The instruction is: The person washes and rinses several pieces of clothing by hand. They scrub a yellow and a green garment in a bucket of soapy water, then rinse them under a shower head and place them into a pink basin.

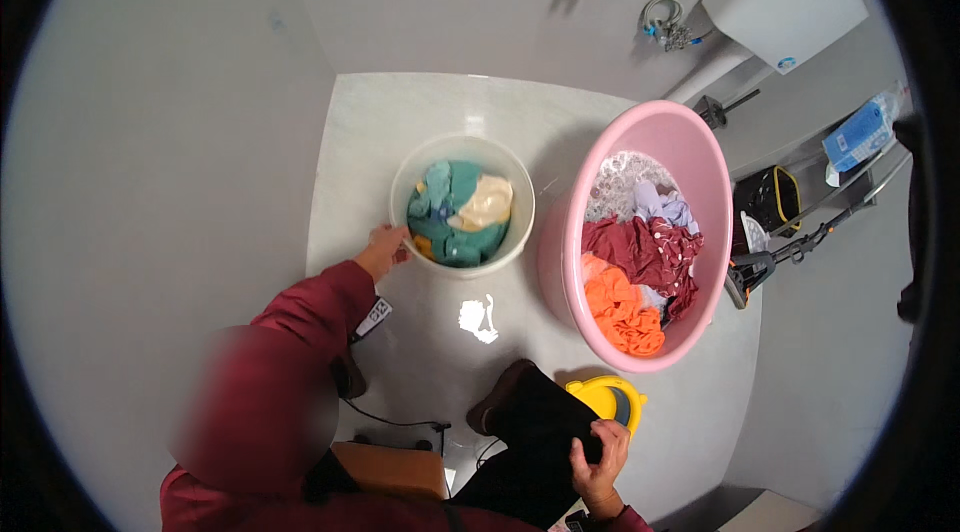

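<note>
My left hand (pixel 384 252) reaches forward to a round white bucket (pixel 529 200) on the floor, its fingers closed on the left side of the rim. Inside the bucket lie wet-looking teal cloth (pixel 463 248) and a cream piece (pixel 486 202). Empty, with loosely curled fingers held apart, my right hand (pixel 600 467) rests near my knee. To the bucket's right stands a big pink tub (pixel 721 232). It holds suds (pixel 626 184), dark red clothing with white dots (pixel 650 257), orange clothing (pixel 622 310) and pale lilac cloth (pixel 663 203).
A yellow basin (pixel 593 395) sits between my leg and the tub. Beneath me is a brown stool (pixel 390 469), with a black cable (pixel 390 420) nearby. A mop (pixel 780 254), a black bin (pixel 765 200) and a toilet brush (pixel 712 112) stand along the right wall.
</note>
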A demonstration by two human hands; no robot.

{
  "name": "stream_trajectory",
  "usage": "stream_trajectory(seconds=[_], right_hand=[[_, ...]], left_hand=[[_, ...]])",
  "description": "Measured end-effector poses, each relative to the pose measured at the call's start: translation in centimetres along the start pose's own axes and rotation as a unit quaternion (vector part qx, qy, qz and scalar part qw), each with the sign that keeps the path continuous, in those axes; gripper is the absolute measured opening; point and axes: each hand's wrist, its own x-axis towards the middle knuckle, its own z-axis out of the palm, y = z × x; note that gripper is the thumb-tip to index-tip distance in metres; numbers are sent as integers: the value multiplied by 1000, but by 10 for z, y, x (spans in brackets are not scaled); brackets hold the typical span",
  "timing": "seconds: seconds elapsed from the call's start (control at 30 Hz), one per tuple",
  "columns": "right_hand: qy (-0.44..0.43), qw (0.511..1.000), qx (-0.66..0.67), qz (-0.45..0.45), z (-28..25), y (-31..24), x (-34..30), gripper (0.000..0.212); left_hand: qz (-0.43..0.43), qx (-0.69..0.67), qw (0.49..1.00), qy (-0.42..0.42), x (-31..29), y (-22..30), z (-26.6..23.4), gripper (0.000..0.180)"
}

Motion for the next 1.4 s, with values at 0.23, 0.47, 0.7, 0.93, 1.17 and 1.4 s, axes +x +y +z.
stream_trajectory(seconds=[0.23,0.47,0.7,0.93,1.17,1.4], right_hand=[[-38,995,48,74,-9,19,9,42],[-52,981,63,174,-22,32,3,35],[-187,973,82,113,-59,44,8,31],[-497,767,242,327,-88,109,-119,49],[-577,596,320,457,-142,8,-241,44],[-303,820,156,460,-255,-64,-110,31]], left_hand=[[7,-117,988,102,21,59,30,10],[16,-78,992,-101,-10,55,23,25],[-86,98,966,-222,-193,94,-24,33],[-138,345,922,-106,-297,158,-100,40],[-247,236,934,-108,-319,139,-146,36],[-119,77,983,-115,-340,230,-181,36]])
